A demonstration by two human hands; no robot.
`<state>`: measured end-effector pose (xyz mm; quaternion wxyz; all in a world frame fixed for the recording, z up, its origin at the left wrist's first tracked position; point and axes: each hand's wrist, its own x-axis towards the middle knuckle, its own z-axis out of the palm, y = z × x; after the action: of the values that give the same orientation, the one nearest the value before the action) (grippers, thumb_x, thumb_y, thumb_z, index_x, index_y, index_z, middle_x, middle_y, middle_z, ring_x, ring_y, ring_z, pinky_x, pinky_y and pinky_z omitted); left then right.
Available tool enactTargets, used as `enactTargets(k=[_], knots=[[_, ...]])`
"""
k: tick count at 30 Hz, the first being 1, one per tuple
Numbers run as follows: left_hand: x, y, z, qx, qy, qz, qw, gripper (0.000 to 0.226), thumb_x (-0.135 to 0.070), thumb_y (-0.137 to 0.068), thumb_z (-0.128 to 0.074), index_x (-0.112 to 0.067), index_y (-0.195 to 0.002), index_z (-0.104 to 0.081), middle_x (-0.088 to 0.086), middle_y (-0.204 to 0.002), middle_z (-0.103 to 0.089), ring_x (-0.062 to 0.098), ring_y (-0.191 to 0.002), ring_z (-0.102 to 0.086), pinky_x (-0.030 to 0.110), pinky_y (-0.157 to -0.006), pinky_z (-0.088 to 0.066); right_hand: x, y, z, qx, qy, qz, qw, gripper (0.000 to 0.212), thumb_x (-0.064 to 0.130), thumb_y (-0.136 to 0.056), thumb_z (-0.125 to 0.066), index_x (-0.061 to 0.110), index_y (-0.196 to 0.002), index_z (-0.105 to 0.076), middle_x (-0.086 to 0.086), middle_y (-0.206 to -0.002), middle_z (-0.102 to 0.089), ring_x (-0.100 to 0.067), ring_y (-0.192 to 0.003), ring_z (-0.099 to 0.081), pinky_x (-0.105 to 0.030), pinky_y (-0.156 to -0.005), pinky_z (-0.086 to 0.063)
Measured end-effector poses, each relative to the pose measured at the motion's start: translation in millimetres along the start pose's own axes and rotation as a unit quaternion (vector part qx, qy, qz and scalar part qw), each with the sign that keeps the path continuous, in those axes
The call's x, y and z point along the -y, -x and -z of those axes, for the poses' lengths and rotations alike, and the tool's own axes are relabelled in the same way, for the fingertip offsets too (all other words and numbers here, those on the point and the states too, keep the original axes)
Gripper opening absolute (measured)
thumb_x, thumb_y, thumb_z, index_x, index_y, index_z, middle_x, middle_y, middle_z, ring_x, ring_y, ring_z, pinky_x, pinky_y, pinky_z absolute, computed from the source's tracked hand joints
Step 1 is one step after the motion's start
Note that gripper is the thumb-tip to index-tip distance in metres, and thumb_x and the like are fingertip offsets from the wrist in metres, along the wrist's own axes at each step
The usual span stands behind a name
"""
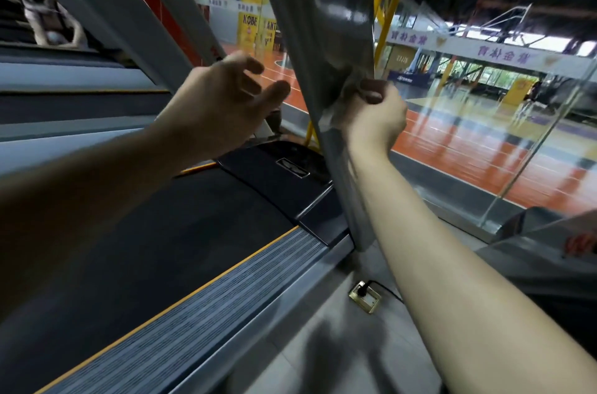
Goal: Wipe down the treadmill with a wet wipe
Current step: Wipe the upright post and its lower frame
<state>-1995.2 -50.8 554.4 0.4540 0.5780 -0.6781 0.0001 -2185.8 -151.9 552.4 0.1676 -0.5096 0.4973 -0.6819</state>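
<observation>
1. Head view: the right hand (376,116) is clamping the wet wipe (347,88) against the treadmill upright (323,22), partway up. The left hand (219,99) is hovering nearby, fingers spread, holding nothing.
2. Wiping is seemingly underway; the belt (161,232) and side rail (226,296) probably are remaining.
3. Counting: one wipe, two hands, one floor socket (365,296).

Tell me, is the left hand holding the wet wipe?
No, the left hand is open and empty; the right hand presses the wet wipe against the treadmill upright.
</observation>
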Motion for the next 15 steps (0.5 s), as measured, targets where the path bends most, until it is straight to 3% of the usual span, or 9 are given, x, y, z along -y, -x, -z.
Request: enactTargets(k=[2, 4, 6, 8, 10, 12, 15], knots=[[-9.7, -12.8, 8.9, -0.009, 0.074, 0.048, 0.996, 0.086, -0.079, -0.089, -0.053, -0.018, -0.149, -0.050, -0.009, -0.112, -0.069, 0.006, -0.096, -0.070, 0.027, -0.076, -0.060, 25.0, 15.8, -3.2, 0.013, -0.061, 0.100, 0.993, 0.011, 0.014, -0.099, -0.071, 0.025, -0.096, -0.070, 0.015, -0.085, -0.068, -0.008, -0.085, -0.065, -0.006, -0.063, -0.044], [-18.3, -23.3, 16.4, -0.032, 0.127, 0.070, 0.989, 0.089, -0.077, -0.087, -0.054, -0.017, -0.152, -0.045, -0.008, -0.107, -0.067, 0.011, -0.097, -0.072, 0.037, -0.081, -0.064, 24.9, 17.6, -7.3, 0.026, -0.087, 0.114, 0.989, 0.007, 0.015, -0.098, -0.073, 0.021, -0.099, -0.072, 0.014, -0.089, -0.071, -0.009, -0.088, -0.068, -0.011, -0.067, -0.047], [-27.4, -34.0, 22.9, -0.065, 0.167, 0.064, 0.982, 0.081, -0.069, -0.097, -0.055, -0.013, -0.154, -0.041, 0.002, -0.105, -0.070, 0.026, -0.101, -0.074, 0.050, -0.089, -0.064, 18.3, 10.4, -3.8, 0.015, -0.015, 0.023, 1.000, 0.009, 0.021, -0.101, -0.070, 0.017, -0.109, -0.071, 0.011, -0.094, -0.066, -0.015, -0.093, -0.063, -0.016, -0.061, -0.039], [-37.3, -41.8, 28.7, -0.088, 0.205, 0.047, 0.974, 0.074, -0.060, -0.104, -0.055, -0.011, -0.156, -0.037, 0.005, -0.101, -0.070, 0.029, -0.101, -0.074, 0.055, -0.091, -0.062, 20.4, 3.4, 4.2, 0.011, 0.049, -0.057, 0.997, 0.011, 0.023, -0.101, -0.068, 0.018, -0.111, -0.070, 0.008, -0.098, -0.062, -0.020, -0.100, -0.063, -0.023, -0.064, -0.037], [-42.1, -47.9, 31.4, -0.092, 0.197, -0.005, 0.976, 0.060, -0.052, -0.109, -0.052, -0.012, -0.152, -0.038, 0.005, -0.105, -0.072, 0.022, -0.100, -0.075, 0.055, -0.092, -0.061, 44.6, 4.4, 0.3, 0.016, -0.007, 0.017, 1.000, 0.006, 0.017, -0.100, -0.069, 0.022, -0.102, -0.069, 0.010, -0.095, -0.067, -0.015, -0.093, -0.065, -0.019, -0.060, -0.041], [-40.8, -50.7, 31.4, -0.090, 0.181, -0.049, 0.978, 0.045, -0.045, -0.110, -0.050, -0.017, -0.143, -0.041, 0.004, -0.113, -0.074, 0.016, -0.104, -0.075, 0.052, -0.095, -0.061, 74.8, 16.3, -6.4, 0.033, -0.088, 0.145, 0.985, 0.016, 0.010, -0.098, -0.072, 0.026, -0.099, -0.070, 0.009, -0.095, -0.073, -0.010, -0.091, -0.068, -0.011, -0.068, -0.050], [-41.6, -50.0, 36.2, -0.105, 0.236, -0.069, 0.964, 0.033, -0.045, -0.108, -0.056, -0.026, -0.133, -0.042, 0.000, -0.108, -0.075, 0.019, -0.102, -0.076, 0.050, -0.091, -0.062, 64.9, 14.2, -12.3, 0.055, -0.145, 0.156, 0.976, 0.015, 0.005, -0.099, -0.070, 0.019, -0.104, -0.070, 0.004, -0.100, -0.074, -0.015, -0.098, -0.070, -0.026, -0.081, -0.055]])
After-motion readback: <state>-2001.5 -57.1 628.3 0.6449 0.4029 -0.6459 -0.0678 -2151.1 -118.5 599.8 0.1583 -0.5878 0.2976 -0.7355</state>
